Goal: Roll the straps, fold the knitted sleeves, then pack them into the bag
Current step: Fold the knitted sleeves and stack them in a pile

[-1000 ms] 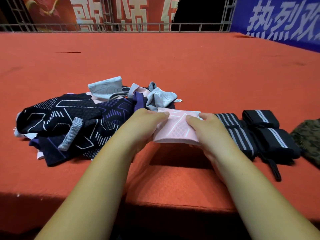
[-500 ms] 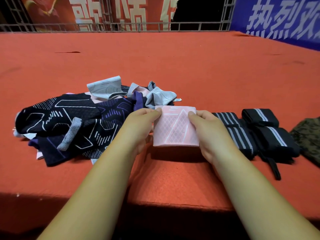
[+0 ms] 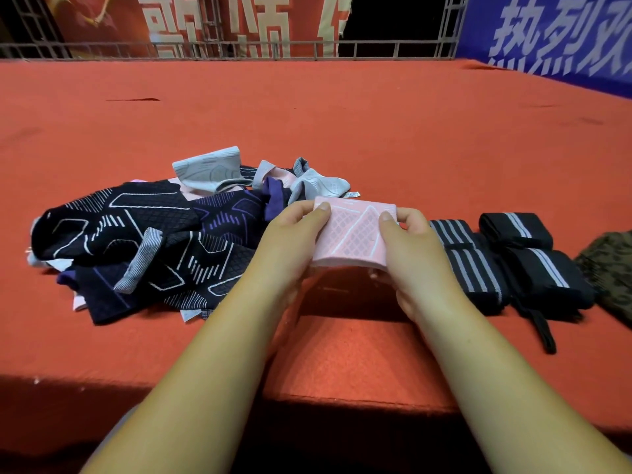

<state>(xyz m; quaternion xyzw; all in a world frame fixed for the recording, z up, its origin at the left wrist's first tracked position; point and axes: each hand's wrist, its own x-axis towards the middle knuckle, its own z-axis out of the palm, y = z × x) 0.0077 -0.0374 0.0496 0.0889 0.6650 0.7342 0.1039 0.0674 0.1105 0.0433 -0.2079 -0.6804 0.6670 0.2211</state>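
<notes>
The left hand and right hand each pinch an end of a folded pink knitted sleeve with a white lattice pattern, fingers clamped on it with the thumbs on top. It is held low over the red carpeted surface, casting a shadow there. To its left lies a loose heap of navy, black and grey knitted sleeves. To its right sit rolled black straps with grey stripes, and a camouflage-patterned cloth piece lies at the edge.

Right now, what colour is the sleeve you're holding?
The knitted sleeve is pink with white lattice lines; head view.
</notes>
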